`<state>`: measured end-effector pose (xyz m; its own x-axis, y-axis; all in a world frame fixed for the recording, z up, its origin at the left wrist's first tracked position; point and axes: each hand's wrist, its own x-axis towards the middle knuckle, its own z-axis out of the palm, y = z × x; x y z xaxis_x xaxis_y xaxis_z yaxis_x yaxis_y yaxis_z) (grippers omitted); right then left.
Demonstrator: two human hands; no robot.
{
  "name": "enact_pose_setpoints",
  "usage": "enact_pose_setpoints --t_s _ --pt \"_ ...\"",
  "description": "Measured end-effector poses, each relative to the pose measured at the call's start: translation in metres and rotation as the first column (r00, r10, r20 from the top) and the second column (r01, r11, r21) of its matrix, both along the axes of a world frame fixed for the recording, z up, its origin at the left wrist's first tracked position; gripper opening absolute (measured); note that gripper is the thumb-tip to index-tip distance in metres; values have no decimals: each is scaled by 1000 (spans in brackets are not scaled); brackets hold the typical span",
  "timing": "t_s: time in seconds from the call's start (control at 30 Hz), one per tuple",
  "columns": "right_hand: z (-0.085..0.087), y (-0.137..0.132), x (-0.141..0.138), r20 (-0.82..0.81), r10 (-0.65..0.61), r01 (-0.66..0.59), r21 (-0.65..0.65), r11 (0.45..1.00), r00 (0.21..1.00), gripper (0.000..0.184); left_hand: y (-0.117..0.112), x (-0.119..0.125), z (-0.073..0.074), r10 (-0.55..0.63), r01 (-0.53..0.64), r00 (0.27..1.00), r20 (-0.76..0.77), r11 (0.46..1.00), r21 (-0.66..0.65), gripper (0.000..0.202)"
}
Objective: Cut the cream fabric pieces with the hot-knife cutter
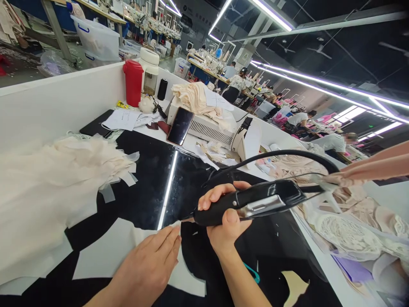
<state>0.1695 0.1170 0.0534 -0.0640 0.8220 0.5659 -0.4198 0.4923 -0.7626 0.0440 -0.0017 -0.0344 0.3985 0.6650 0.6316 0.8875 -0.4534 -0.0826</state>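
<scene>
My right hand (225,215) is wrapped round a corded black handheld tool (262,200) with a silver lever on its side. Its narrow tip points left and meets the edge of a small cream cloth scrap near my left fingertips. My left hand (150,260) lies flat, fingers stretched out together, pressing on a white cut piece (102,247) on the glossy black work surface (143,200). The left thumb is hidden. To the left lies a loose pile of cream cut pieces (57,183).
A phone (180,125) leans against a white slotted box (207,130) with folded cream cloth (191,98) on top. A red cup (133,83) stands behind. The black cord (287,152) arches rightwards. Lace pieces (348,230) lie right; a teal-handled item (254,273) lies near my right forearm.
</scene>
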Motion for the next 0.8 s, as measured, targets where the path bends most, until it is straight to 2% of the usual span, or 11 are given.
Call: enact_pose_setpoints --t_s 0.37,0.63,0.8 --pt "-1 0 -2 -22 15 -16 -15 1000 1000 40 2 -2 2 -12 12 1000 -7 999 -38 40" --pt "9 1 -2 -51 -17 16 -18 1000 999 38 2 -4 3 -8 7 1000 -26 999 -44 41" --pt "5 -2 -2 -7 3 -4 -16 1000 1000 40 2 -4 0 -20 19 1000 -24 999 -46 41"
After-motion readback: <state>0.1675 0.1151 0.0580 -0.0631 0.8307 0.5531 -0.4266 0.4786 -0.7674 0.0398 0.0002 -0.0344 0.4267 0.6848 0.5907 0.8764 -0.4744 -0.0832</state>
